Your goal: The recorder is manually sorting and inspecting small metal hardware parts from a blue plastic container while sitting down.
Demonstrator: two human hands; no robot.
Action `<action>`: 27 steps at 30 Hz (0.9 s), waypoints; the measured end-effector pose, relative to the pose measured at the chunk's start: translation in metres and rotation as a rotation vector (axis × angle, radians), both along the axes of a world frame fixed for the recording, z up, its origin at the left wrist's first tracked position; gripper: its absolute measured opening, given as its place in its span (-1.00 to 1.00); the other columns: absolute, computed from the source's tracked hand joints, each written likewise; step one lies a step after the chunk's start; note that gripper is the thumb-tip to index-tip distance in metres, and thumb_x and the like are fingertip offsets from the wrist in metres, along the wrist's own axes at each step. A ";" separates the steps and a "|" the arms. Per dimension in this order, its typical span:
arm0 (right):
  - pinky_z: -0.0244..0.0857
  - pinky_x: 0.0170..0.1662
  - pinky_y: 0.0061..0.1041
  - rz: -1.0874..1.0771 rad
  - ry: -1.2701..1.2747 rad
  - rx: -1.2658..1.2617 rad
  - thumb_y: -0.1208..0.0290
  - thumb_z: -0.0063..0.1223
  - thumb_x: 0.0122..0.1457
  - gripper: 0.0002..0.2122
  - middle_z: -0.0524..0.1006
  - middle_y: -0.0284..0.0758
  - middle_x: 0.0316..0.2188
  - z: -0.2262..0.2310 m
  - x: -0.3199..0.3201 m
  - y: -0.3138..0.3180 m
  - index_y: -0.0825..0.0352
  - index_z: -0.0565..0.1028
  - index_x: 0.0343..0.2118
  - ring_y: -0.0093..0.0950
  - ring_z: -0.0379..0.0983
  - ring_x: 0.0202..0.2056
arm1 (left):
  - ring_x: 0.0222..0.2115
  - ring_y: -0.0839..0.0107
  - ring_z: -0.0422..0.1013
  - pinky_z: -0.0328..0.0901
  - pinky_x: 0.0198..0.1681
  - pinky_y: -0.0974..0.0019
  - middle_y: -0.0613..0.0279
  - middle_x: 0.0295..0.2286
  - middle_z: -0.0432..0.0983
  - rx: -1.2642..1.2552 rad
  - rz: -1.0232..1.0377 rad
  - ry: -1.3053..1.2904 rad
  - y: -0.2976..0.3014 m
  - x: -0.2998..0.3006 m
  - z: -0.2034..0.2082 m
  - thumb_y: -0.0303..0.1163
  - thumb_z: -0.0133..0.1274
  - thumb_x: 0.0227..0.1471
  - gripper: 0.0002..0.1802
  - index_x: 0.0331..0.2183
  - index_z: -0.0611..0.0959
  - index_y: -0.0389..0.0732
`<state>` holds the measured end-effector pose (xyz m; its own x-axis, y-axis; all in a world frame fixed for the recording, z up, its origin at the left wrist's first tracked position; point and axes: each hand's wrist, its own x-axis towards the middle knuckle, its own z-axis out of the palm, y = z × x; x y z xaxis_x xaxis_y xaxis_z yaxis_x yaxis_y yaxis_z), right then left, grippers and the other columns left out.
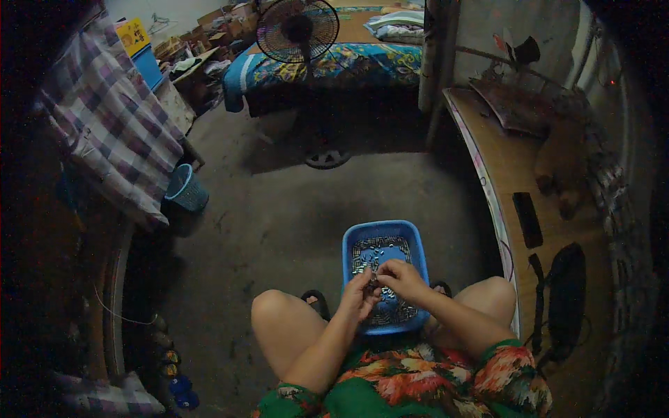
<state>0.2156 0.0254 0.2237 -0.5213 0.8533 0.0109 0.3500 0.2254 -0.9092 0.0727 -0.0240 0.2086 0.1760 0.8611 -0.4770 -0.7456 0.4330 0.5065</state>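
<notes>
Between two bent knees [272, 312]: one blue tub [418, 252], rectangular with rounded corners, set low with one dark sandal [320, 305] showing to its left and one more [441, 287] to its right
Small metal pieces [391, 313]: dozens at least, too many to count, short and shiny, all spread inside the one tub, thick along the walls, with bare blue showing near the middle
Left hand [359, 295]: one, over the tub, fingers curled, palm partly turned up, fingertips drawn close to those of the other hand
Right hand [405, 280]: one, over the tub, fingers bent inward, thumb and forefinger brought near the left fingertips; too small to tell for certain about a piece gripped in either hand
Garment [411, 380]: one, green with red and cream patterning
Fan [300, 31]: one, black, standing well beyond the tub, before one bed [334, 64] with a flowered blue cover
Bin [187, 190]: one, light blue, on the floor at left, just beside one hanging checked cloth [115, 118]
Table [496, 150]: one, brown-topped, along the right, bearing one flat black oblong [527, 219] and one larger black item [566, 292]
</notes>
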 end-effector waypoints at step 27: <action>0.24 -0.31 -0.61 -0.031 0.002 -0.110 0.46 -0.06 0.01 -0.87 0.39 -0.38 -0.49 -0.015 0.002 -0.002 0.38 0.36 -0.39 -0.63 0.32 -0.41 | -0.65 0.56 0.31 0.21 -0.66 0.55 0.33 -0.57 0.40 0.057 0.012 0.044 -0.006 0.002 0.002 -0.23 -0.06 -0.04 -0.80 -0.44 0.45 -0.15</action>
